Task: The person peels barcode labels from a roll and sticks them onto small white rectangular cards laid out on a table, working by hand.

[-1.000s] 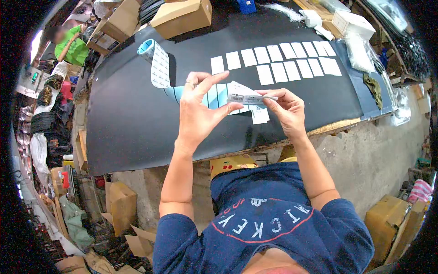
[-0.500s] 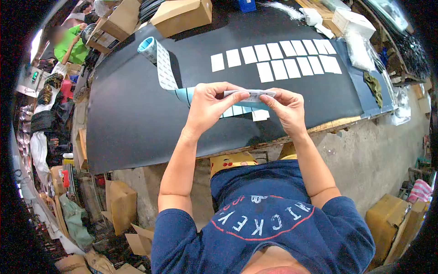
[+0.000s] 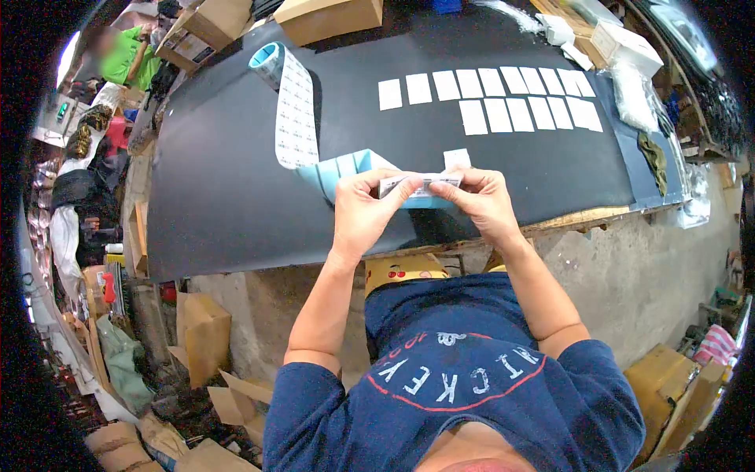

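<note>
I pinch the label (image 3: 419, 184) at both ends: left hand (image 3: 363, 211) and right hand (image 3: 481, 204) oppose along its horizontal long axis, above the backing strip (image 3: 344, 168).

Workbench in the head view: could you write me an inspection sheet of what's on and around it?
Surface: black table top, a wooden edge showing at its near right.
Job's things: small printed label pinched by both hands; blue backing strip runs up to a label roll; two rows of white labels laid flat.
Clutter: cardboard boxes at the far edge, white box and plastic bags at right.
Hands: left hand and right hand grip the label's ends.
Cables: nothing seen.
Surroundings: concrete floor, boxes below, a person in green far left.
</note>
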Available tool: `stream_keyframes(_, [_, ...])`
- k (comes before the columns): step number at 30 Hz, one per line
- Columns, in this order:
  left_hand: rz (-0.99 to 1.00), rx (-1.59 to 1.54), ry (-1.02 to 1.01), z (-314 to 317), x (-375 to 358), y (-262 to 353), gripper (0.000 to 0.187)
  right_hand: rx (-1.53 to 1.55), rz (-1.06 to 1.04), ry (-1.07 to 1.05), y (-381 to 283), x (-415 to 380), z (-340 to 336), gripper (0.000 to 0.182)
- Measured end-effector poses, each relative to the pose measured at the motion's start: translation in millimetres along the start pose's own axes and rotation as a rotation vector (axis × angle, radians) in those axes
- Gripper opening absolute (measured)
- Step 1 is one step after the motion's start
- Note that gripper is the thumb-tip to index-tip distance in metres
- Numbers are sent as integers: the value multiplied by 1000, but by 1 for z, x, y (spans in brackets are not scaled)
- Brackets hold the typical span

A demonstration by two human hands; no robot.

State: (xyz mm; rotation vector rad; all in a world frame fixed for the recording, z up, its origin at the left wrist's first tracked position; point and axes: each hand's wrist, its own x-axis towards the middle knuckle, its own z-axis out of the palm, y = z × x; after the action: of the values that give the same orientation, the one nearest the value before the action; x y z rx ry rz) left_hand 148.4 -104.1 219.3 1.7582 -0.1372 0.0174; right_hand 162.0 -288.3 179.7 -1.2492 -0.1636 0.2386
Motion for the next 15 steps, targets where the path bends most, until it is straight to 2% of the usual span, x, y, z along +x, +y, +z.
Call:
stream_keyframes(3, [-57, -24, 61, -1, -5, -9, 12, -5, -32, -22, 3, 1, 1, 9])
stream_keyframes(8, [-119, -69, 89, -2, -9, -20, 12, -41, 132, -3, 3, 1, 4, 6])
stream_keyframes(15, [-133, -82, 99, -2, -7, -26, 12, -8, 47, 9, 15, 5, 3, 11])
